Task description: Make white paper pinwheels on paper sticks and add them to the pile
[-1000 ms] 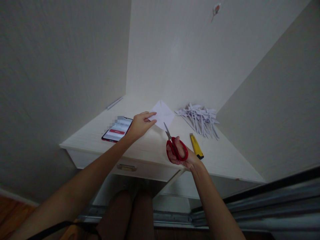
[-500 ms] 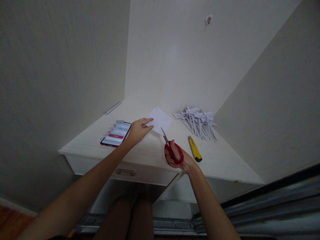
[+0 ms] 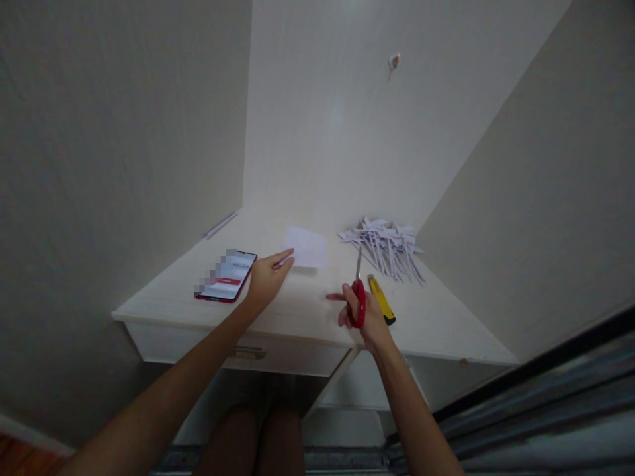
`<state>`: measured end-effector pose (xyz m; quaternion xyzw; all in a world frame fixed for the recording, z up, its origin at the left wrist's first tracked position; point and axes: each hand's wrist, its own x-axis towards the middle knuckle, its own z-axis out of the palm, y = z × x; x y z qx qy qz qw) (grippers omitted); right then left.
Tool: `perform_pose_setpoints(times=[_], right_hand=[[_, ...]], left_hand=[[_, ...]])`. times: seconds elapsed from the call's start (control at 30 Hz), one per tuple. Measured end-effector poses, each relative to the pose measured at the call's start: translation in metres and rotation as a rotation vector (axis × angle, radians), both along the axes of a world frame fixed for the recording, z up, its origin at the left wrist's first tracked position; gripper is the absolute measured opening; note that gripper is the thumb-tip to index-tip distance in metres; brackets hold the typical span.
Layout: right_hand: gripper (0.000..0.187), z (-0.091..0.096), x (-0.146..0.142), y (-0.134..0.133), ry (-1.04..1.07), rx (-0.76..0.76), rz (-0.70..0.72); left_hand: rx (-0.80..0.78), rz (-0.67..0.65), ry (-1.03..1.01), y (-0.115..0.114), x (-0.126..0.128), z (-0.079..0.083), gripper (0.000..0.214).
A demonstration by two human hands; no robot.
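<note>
Toward the left side of the white desk (image 3: 297, 307), the phone (image 3: 234, 272) lies face up; its screen shows a red bar whose writing is too small to read, and blocky blurring covers the upper-left part. Just right of the phone, the left hand (image 3: 266, 284) pinches the left edge of the white paper (image 3: 308, 248) between thumb and forefinger, the other fingers bent behind. The paper sits mid-desk, near the back wall (image 3: 307, 145), with a shadow along its near edge.

The right hand (image 3: 370, 318) grips the red handles of the scissors (image 3: 361, 299), forefinger stretched out leftward, the remaining fingers partly hidden. The blades point away toward the back wall, seen nearly edge-on, so whether they are parted cannot be told. Desk surface shows between the paper and the scissors.

Just right of the scissors is the yellow cutter (image 3: 380, 297); beyond it, a paper pile (image 3: 389, 244) overlaps too much to count. Two white rods (image 3: 221, 225) lie along the desk's left edge. Both arms cross the front edge, the left one hiding part of the drawer (image 3: 297, 360); the knees (image 3: 280, 439) below are dark.
</note>
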<state>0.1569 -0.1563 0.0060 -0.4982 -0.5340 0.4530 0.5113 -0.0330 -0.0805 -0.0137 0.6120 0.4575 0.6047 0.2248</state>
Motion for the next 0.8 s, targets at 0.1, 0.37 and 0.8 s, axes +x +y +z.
perform_pose_setpoints(times=[0.1,0.37,0.8], right_hand=[[0.038,0.002,-0.016,0.015,0.109,0.103,-0.092],[0.026,-0.008,-0.026,0.039,0.332,0.245,-0.201],[0.029,-0.004,0.005,0.043,0.052,0.183,-0.003]], left_hand=[[-0.015,0.003,0.039,-0.014,0.012,0.0,0.034],[-0.003,-0.063,0.11,-0.03,0.019,-0.008,0.038],[-0.172,-0.426,0.217,-0.021,-0.003,0.012,0.038]])
